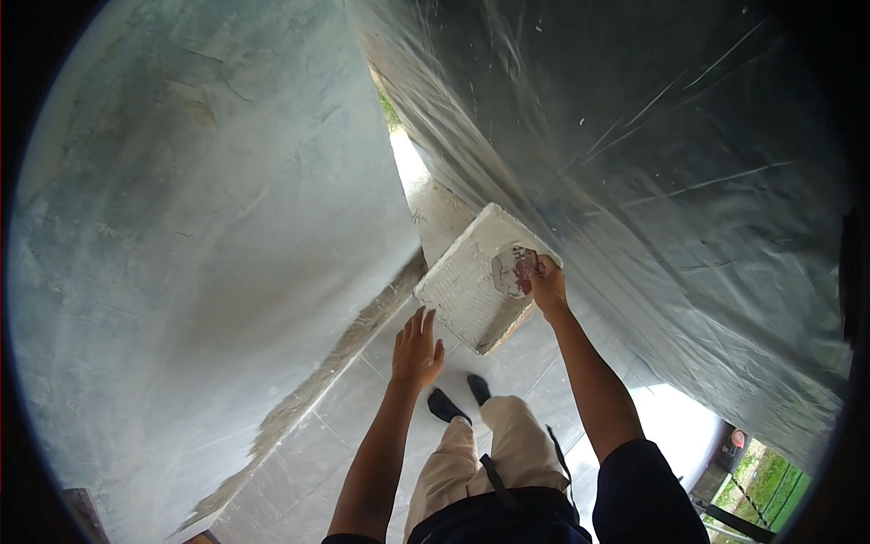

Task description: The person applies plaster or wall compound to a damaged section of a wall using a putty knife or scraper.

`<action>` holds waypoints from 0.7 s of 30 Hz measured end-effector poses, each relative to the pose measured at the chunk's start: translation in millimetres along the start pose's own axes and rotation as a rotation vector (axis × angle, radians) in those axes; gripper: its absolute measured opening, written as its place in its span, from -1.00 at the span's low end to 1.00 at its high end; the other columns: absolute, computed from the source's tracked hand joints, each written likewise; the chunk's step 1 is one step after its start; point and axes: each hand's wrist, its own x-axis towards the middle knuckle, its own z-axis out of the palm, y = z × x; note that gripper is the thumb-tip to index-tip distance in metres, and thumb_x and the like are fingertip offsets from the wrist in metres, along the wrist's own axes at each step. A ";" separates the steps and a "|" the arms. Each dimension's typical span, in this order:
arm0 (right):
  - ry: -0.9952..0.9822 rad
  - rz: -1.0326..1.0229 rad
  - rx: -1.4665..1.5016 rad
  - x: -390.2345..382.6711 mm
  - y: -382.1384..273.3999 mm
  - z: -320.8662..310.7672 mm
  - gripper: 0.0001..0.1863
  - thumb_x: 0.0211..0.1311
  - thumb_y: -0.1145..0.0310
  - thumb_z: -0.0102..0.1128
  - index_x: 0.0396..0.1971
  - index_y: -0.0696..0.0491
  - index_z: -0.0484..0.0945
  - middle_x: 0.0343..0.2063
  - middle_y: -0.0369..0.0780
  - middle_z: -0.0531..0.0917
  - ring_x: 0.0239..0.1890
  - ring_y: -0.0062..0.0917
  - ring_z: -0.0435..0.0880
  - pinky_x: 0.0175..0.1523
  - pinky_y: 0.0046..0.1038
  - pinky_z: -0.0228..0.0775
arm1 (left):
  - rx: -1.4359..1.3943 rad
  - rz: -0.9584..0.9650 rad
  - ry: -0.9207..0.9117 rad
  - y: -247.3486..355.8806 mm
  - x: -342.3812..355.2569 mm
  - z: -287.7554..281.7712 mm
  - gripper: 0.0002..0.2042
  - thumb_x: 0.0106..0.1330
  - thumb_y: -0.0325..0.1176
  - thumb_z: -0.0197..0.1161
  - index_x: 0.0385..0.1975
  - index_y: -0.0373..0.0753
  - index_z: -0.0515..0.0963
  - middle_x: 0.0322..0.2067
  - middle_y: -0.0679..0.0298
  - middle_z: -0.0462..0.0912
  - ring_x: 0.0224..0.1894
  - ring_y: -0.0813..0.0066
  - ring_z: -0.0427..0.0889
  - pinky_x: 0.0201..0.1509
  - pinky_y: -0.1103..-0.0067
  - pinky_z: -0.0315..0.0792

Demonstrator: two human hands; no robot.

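A white, ribbed paint tray (461,285), crusted with paint, lies tilted in view before me, just past my feet. My right hand (549,286) is closed at its right side, fingers over the edge of a flat whitish piece with dark red patches (513,272). What kind of piece this is does not show, nor whether those fingers also bear on the tray's rim. Near the tray's left corner is my left hand (417,352), fingers stretched out and thumb apart, nothing in it. Whether its fingertips touch the corner, I cannot tell.
A pale, patchily coated wall (227,227) rises on the left, with a rough brownish strip (335,349) along its foot. Sheer plastic sheeting (671,181) hangs on the right. Grey tiles (308,453) cover the floor. Greenery (779,490) shows at lower right.
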 end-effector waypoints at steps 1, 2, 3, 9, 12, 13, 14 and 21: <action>0.044 -0.011 -0.052 0.1 4.2 -5.2 -0.83 0.26 0.50 0.09 -0.18 0.20 0.53 -0.29 -0.14 0.72 -0.28 -0.54 0.70 -0.19 -0.48 0.49 | 0.003 -0.010 -0.007 -1.7 -0.7 7.9 -0.40 0.23 -0.35 0.16 0.28 -0.24 0.15 0.30 0.01 0.18 0.31 0.06 0.23 0.28 0.23 0.22; 0.058 -0.033 -0.059 5.4 18.0 -9.4 -0.83 0.26 0.47 0.10 -0.18 0.18 0.53 -0.31 -0.12 0.72 -0.29 -0.49 0.71 -0.19 -0.45 0.49 | -0.006 -0.011 -0.017 -3.2 -2.2 15.8 -0.40 0.23 -0.35 0.16 0.28 -0.24 0.15 0.30 0.01 0.18 0.31 0.06 0.23 0.28 0.23 0.22; 0.058 -0.023 -0.068 8.1 27.5 -13.4 -0.83 0.26 0.47 0.10 -0.18 0.18 0.53 -0.31 -0.12 0.72 -0.29 -0.49 0.71 -0.19 -0.45 0.49 | -0.017 -0.023 -0.025 -4.5 -4.2 23.7 -0.40 0.22 -0.35 0.16 0.28 -0.25 0.15 0.30 0.00 0.18 0.31 0.05 0.23 0.28 0.22 0.22; 0.082 -0.048 -0.215 31.8 73.2 -27.8 -0.82 0.26 0.38 0.13 -0.23 0.16 0.53 -0.38 -0.08 0.71 -0.34 -0.34 0.72 -0.22 -0.37 0.50 | -0.085 -0.139 -0.035 -5.5 -6.4 73.5 -0.38 0.21 -0.36 0.17 0.29 -0.24 0.12 0.30 -0.04 0.18 0.30 -0.03 0.22 0.29 0.17 0.21; 0.106 -0.137 -0.378 45.7 84.6 -28.3 -0.82 0.25 0.31 0.09 -0.27 0.11 0.53 -0.40 0.00 0.68 -0.31 -0.11 0.69 -0.18 -0.23 0.50 | -0.115 -0.202 -0.034 -1.0 -2.8 101.8 -0.39 0.22 -0.35 0.16 0.28 -0.25 0.14 0.30 -0.04 0.17 0.30 -0.04 0.22 0.27 0.17 0.23; 0.098 -0.132 -0.389 47.4 86.8 -27.1 -0.82 0.25 0.31 0.09 -0.27 0.11 0.53 -0.40 0.00 0.68 -0.31 -0.11 0.69 -0.18 -0.23 0.50 | -0.119 -0.226 -0.052 -1.5 -4.0 107.7 -0.40 0.22 -0.34 0.16 0.28 -0.26 0.15 0.29 -0.05 0.16 0.30 -0.04 0.22 0.26 0.18 0.24; 0.072 -0.138 -0.394 49.1 88.6 -25.7 -0.83 0.22 0.35 0.09 -0.27 0.11 0.53 -0.39 0.00 0.67 -0.29 -0.08 0.68 -0.17 -0.20 0.49 | -0.123 -0.242 -0.059 -0.3 -3.0 115.3 -0.39 0.22 -0.34 0.16 0.28 -0.27 0.15 0.30 -0.05 0.15 0.31 -0.05 0.21 0.26 0.16 0.24; -0.014 -0.308 -0.465 78.4 96.6 -18.4 -0.75 0.18 0.50 0.05 -0.13 0.09 0.52 -0.32 0.06 0.66 -0.22 0.00 0.64 -0.13 -0.13 0.48 | -0.170 -0.363 -0.024 17.4 25.3 165.9 -0.37 0.20 -0.37 0.17 0.29 -0.27 0.12 0.33 -0.07 0.07 0.31 -0.08 0.19 0.28 0.15 0.23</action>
